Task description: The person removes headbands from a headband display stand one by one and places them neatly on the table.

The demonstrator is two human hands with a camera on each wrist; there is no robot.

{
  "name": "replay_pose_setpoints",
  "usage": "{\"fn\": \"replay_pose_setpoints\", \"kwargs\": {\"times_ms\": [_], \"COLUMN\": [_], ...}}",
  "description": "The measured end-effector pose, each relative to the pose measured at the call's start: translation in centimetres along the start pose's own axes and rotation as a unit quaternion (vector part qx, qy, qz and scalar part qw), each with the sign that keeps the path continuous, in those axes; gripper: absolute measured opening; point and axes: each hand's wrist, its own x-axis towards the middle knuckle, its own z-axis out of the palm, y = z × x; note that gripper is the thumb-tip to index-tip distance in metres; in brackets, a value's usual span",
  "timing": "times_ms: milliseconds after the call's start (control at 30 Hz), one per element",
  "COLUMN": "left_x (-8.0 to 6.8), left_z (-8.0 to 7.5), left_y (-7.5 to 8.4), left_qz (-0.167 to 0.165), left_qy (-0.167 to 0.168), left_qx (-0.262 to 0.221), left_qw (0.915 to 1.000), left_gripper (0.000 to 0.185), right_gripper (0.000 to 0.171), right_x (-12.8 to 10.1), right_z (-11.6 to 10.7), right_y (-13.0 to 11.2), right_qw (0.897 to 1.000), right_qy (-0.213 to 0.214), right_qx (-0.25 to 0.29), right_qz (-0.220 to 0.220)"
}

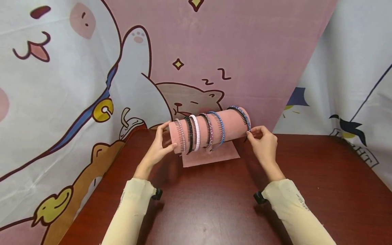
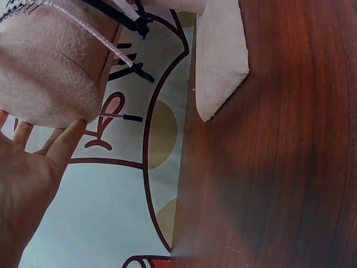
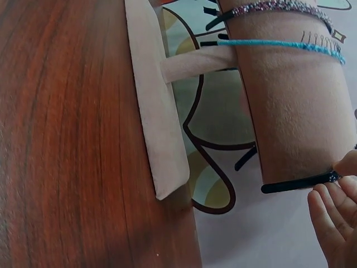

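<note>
Pink velvet roll (image 1: 208, 131): my left hand (image 1: 159, 146) braces its end, fingers flat; right hand (image 1: 263, 143) pinches dark headband (image 1: 242, 117). Best slid straight, roll steadied.

Six headbands (image 1: 214, 127) on one pink velvet roll stand (image 1: 231, 120), two hands (image 1: 264, 144)
</note>
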Motion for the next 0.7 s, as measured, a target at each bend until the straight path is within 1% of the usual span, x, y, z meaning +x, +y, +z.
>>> {"fn": "replay_pose_setpoints", "kwargs": {"times_ms": [200,433,700], "left_x": [0.2,0.0,0.0], "left_z": [0.1,0.1,0.1], "left_y": [-0.1,0.2,0.2], "left_qz": [-0.003,-0.009,-0.005], "left_qy": [0.001,0.001,0.002], "left_qx": [-0.001,0.0,0.001], "left_qw": [1.0,1.0,1.0], "left_gripper": [0.084,0.083,0.083], "right_gripper": [0.014,0.015,0.018], "right_x": [0.7,1.3,1.7], "right_z": [-0.3,-0.5,-0.6], "right_y": [0.4,1.0,1.7], "right_qw": [1.0,1.0,0.999], "right_qy": [0.001,0.0,-0.025], "right_qx": [-0.003,0.013,0.035], "right_qz": [0.004,0.015,0.033]}}
